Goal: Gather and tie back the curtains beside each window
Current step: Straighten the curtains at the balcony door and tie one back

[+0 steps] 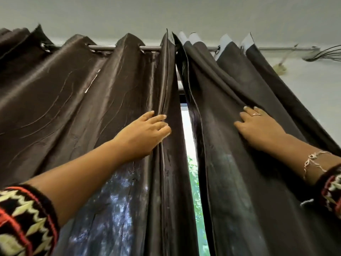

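No text, label, brand, number or sign can be read in this view.
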{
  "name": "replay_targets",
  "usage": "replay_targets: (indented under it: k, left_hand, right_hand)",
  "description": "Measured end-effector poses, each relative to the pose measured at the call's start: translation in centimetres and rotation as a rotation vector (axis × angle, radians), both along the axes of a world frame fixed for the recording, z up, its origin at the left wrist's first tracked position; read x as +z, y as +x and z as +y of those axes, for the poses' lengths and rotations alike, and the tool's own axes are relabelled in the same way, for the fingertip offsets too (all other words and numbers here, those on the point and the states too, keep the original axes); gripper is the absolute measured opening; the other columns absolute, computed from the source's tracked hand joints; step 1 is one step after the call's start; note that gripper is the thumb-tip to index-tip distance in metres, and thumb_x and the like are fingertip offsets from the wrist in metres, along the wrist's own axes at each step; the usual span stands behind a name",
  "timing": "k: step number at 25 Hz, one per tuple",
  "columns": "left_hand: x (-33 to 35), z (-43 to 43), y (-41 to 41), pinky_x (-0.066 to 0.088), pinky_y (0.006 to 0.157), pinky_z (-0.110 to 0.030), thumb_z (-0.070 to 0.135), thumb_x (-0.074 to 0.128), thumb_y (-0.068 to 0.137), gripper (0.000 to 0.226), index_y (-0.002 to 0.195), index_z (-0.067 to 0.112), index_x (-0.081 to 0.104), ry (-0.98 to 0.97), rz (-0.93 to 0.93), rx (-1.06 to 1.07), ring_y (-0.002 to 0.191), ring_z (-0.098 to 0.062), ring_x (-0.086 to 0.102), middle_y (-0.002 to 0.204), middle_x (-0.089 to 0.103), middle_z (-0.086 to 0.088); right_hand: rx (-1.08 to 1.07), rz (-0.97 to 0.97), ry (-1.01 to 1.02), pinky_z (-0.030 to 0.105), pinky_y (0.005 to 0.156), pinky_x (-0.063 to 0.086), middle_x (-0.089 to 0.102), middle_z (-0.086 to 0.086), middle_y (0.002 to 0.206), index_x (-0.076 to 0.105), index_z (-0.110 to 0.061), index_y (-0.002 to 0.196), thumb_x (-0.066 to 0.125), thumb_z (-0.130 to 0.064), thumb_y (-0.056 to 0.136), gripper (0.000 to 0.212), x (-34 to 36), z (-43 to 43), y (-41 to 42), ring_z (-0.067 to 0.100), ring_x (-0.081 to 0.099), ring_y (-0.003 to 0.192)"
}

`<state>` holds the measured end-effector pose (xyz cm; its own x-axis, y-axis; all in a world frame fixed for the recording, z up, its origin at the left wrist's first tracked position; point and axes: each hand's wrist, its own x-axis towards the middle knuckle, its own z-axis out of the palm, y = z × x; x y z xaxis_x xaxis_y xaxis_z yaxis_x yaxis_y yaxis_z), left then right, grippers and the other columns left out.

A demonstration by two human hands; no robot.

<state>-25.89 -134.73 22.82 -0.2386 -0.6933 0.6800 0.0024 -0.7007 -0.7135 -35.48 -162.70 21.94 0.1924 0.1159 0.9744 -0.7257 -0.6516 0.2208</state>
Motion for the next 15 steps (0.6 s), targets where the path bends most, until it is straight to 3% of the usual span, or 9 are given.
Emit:
replay_targets:
  k: [2,4,6,8,11,13,15]
  left_hand:
    - [0.0,0.5,0.0,0.004,0.117,-0.035,0.007,0.029,0.091,0.045,0.135,0.013,0.036,-0.029,0.02,0.001,0.144,-0.019,0.015,0.146,0.038,-0.005]
    - [-0.3,0.6,-0.1,0.006,0.117,-0.033,0.005,0.032,0.091,0.044,0.134,0.011,0.037,-0.037,0.026,0.009,0.143,-0.019,0.018,0.147,0.038,-0.006]
    - [-0.7,0.6,-0.7,0.018,0.114,-0.036,0.001,0.043,0.088,0.042,0.129,0.006,0.045,-0.037,0.022,-0.066,0.139,-0.024,0.029,0.144,0.042,-0.012]
    - [-1.2,0.7,-0.8,0.037,0.104,-0.042,-0.005,0.058,0.078,0.041,0.119,-0.002,0.055,-0.035,-0.076,-0.123,0.124,-0.032,0.05,0.129,0.056,-0.02]
    - [-1.7,0.5,-0.4,0.047,0.092,-0.048,-0.006,0.056,0.078,0.031,0.108,-0.011,0.058,-0.034,-0.169,-0.224,0.105,-0.036,0.063,0.113,0.063,-0.026]
    - [-1.8,0.1,0.0,0.048,0.089,-0.05,-0.008,0.056,0.078,0.024,0.102,-0.011,0.059,-0.014,-0.191,-0.284,0.1,-0.037,0.065,0.109,0.064,-0.027]
    - [-1.7,-0.2,0.7,0.05,0.087,-0.046,-0.004,0.053,0.078,0.021,0.097,-0.009,0.062,-0.001,-0.23,-0.285,0.094,-0.033,0.068,0.102,0.068,-0.023]
  right_hand:
    - [0.114,-0.053,-0.077,0.044,0.113,0.016,0.028,0.025,0.145,0.027,-0.004,0.142,0.022,-0.011,0.094,0.049,-0.1,0.5,0.2,0.036,0.021,0.139]
    - [0.308,-0.103,-0.287,0.047,0.108,0.03,0.03,0.032,0.143,0.033,0.002,0.139,0.016,-0.007,0.085,0.058,-0.4,2.6,0.6,0.043,0.033,0.132]
    - [0.512,-0.104,-0.579,0.048,0.101,0.038,0.04,0.029,0.138,0.045,0.003,0.132,0.019,-0.003,0.079,0.059,-0.3,5.4,1.0,0.042,0.044,0.126]
    - [0.694,0.024,-0.672,0.045,0.104,0.041,0.047,0.021,0.136,0.049,-0.002,0.131,0.029,0.0,0.084,0.051,0.1,7.7,1.6,0.036,0.047,0.125]
    - [1.237,0.176,-0.271,0.042,0.083,0.053,0.064,0.014,0.112,0.055,-0.009,0.12,0.045,-0.017,0.094,0.028,1.3,9.9,2.2,0.026,0.06,0.104]
    - [1.532,0.145,0.094,0.039,0.072,0.058,0.059,0.012,0.114,0.048,-0.012,0.124,0.05,-0.04,0.092,0.042,2.4,10.9,2.7,0.024,0.06,0.101]
    - [1.514,0.086,0.285,0.04,0.087,0.052,0.049,0.013,0.131,0.029,-0.016,0.139,0.053,-0.05,0.087,0.067,4.3,11.6,3.6,0.028,0.053,0.115]
